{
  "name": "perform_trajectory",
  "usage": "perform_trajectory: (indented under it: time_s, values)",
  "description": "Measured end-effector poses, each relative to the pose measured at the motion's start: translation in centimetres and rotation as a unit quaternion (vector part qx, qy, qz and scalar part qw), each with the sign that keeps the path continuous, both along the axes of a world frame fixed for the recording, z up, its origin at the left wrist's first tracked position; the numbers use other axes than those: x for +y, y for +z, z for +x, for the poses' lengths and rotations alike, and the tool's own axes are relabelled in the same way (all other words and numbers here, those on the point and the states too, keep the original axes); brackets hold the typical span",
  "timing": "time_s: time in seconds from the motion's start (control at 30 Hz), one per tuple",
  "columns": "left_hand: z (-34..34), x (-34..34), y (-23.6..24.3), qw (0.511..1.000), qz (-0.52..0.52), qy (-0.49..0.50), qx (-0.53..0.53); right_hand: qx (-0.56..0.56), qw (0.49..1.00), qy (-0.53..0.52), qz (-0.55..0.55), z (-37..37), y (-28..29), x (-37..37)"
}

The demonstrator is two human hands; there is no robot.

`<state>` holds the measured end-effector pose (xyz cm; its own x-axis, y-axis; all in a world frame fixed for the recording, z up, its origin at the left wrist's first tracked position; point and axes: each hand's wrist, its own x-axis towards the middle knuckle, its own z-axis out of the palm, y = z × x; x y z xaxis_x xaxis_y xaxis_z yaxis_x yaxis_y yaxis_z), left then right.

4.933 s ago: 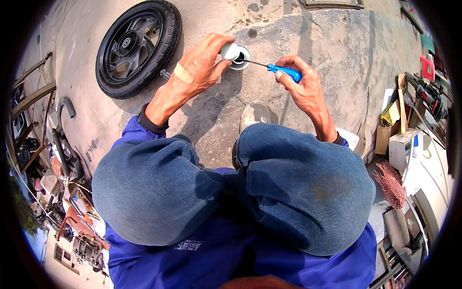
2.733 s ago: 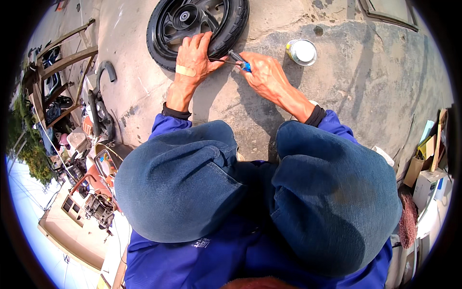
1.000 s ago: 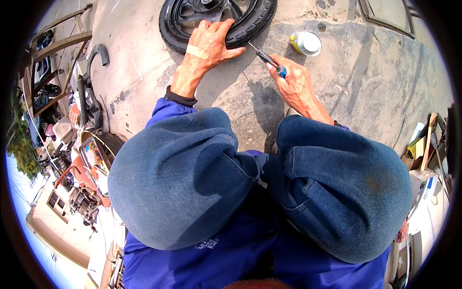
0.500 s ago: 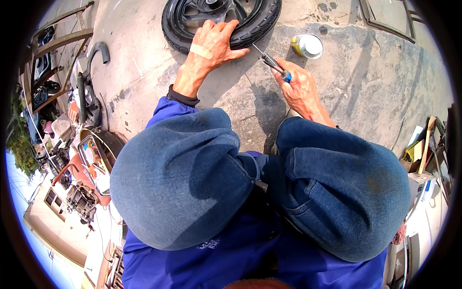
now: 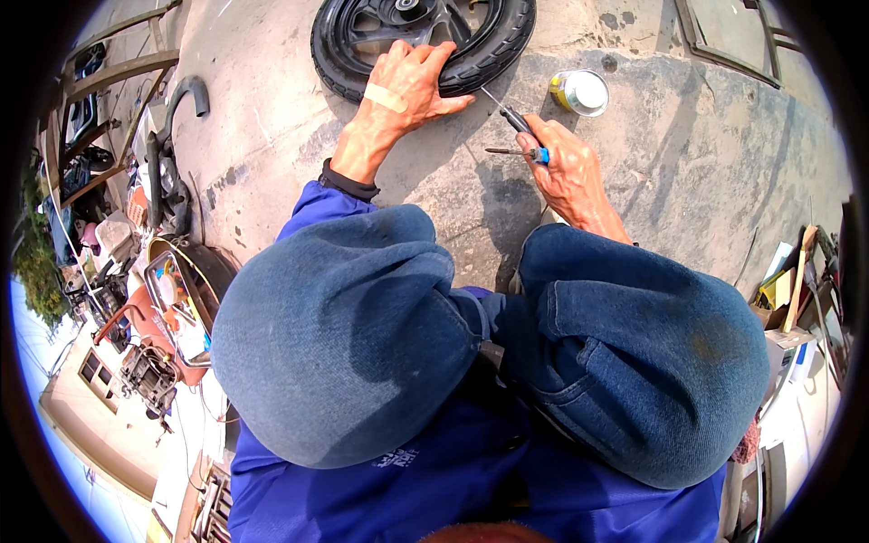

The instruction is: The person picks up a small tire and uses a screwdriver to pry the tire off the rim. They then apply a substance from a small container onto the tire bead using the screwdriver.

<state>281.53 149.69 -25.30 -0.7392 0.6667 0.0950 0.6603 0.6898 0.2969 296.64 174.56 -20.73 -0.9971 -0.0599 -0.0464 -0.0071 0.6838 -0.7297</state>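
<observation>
A black spoked wheel (image 5: pixel 361 43) with a treaded tire (image 5: pixel 496 61) lies on the ground at the top, partly cut off. Over its near edge rests my left hand (image 5: pixel 398 95), fingers curled across the tire toward the rim and thumb stretched along the tread. A bandage crosses the back of that hand. My right hand (image 5: pixel 570 172) is closed round a dark-handled tool (image 5: pixel 514 118), whose thin metal shaft reaches the tire's near side. Whether its tip goes in is hidden. A second, short screwdriver (image 5: pixel 507 151) with a blue handle end sticks out leftward from the same grip.
Right of the wheel stands a small metal can (image 5: pixel 584 92) with a yellow side. A curved dark hose (image 5: pixel 187 95) lies at left, above a tub (image 5: pixel 204 276) of tools and parts. A metal frame (image 5: pixel 729 45) is at far right. My bent knees fill the middle.
My right hand has turned slightly, so the short screwdriver now points out to the left, apart from the long shaft. My left hand stays on the tire. The view has shifted a little.
</observation>
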Motion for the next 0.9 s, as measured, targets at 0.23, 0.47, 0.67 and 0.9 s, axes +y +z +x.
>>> perform_trajectory:
  time_s: [0.23,0.47,0.67,0.9]
  values:
    - [0.0,0.1,-0.2,1.0,0.0,-0.002,0.007,0.007,0.998,0.009,0.057,0.2,0.2,0.2]
    - [0.0,-0.1,-0.1,1.0,-0.004,-0.002,0.011,-0.038,0.999,-0.009,-0.03,0.5,-1.1,0.3]
    - [-0.4,0.6,0.3,1.0,-0.018,-0.008,0.006,-0.137,0.94,-0.103,-0.296,2.0,-6.6,-0.2]
    - [-0.6,0.6,0.4,0.998,-0.053,-0.006,-0.04,-0.23,0.83,-0.061,-0.504,1.6,-8.1,0.4]
